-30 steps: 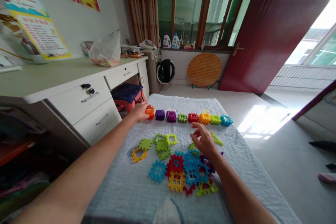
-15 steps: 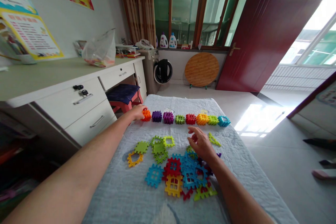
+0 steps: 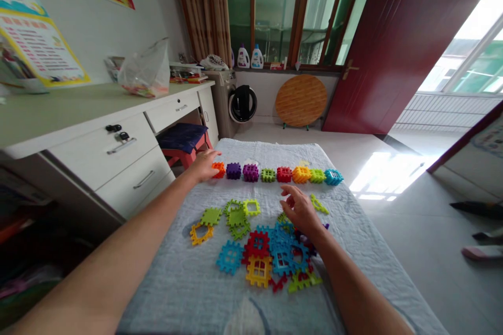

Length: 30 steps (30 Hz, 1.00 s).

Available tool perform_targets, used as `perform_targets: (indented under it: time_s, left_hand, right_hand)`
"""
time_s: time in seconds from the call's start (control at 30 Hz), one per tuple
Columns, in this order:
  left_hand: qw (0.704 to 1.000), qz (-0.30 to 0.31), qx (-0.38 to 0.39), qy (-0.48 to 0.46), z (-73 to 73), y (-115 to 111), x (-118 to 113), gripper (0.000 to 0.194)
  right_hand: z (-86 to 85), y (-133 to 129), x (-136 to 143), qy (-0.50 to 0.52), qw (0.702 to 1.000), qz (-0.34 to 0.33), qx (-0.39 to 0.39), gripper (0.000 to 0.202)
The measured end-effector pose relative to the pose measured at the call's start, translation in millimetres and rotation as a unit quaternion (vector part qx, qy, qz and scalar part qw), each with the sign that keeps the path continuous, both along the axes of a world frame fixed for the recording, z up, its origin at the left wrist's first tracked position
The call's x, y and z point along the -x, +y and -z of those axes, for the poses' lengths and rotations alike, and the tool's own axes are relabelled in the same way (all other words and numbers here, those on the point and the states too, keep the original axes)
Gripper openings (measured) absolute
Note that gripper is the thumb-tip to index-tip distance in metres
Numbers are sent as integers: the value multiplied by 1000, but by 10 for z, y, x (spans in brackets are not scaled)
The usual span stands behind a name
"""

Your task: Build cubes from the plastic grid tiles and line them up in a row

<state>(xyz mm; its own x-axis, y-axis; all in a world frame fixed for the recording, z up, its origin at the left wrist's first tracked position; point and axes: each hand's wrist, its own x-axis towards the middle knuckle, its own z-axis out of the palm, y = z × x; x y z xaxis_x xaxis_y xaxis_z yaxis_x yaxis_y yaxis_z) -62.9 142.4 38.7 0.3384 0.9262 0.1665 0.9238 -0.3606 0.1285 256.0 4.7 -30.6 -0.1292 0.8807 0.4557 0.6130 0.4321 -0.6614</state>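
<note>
A row of small lattice cubes runs across the cloth-covered table. At its left end stands an orange cube [image 3: 218, 170], beside a dark purple cube [image 3: 233, 170]. My left hand [image 3: 204, 165] is at the orange cube's left side, fingers apart; whether it still touches the cube I cannot tell. Farther right are a red cube [image 3: 284, 174] and a blue cube [image 3: 334, 177]. My right hand [image 3: 301, 207] hovers in front of the row with bent, parted fingers and nothing in them. Under its wrist lies a pile of flat notched pieces, including a yellow window piece [image 3: 259, 271].
Loose green pieces [image 3: 237, 216] and a yellow frame piece [image 3: 201, 234] lie left of the pile. A desk [image 3: 78, 115] and a stool [image 3: 183, 138] stand on the left. A red door [image 3: 365, 47] is at the back right.
My left hand has loosened from the orange cube, its fingers lifting and spreading. My right hand stays nearly where it was. The whole view has shifted slightly.
</note>
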Motion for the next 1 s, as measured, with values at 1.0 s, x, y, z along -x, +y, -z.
perform_targets:
  time_s: [1.0]
  left_hand:
    - [966, 163, -33, -198, 543, -1294, -1000, 46]
  right_hand:
    - [-17, -9, 70, -91, 993, -69, -14, 53]
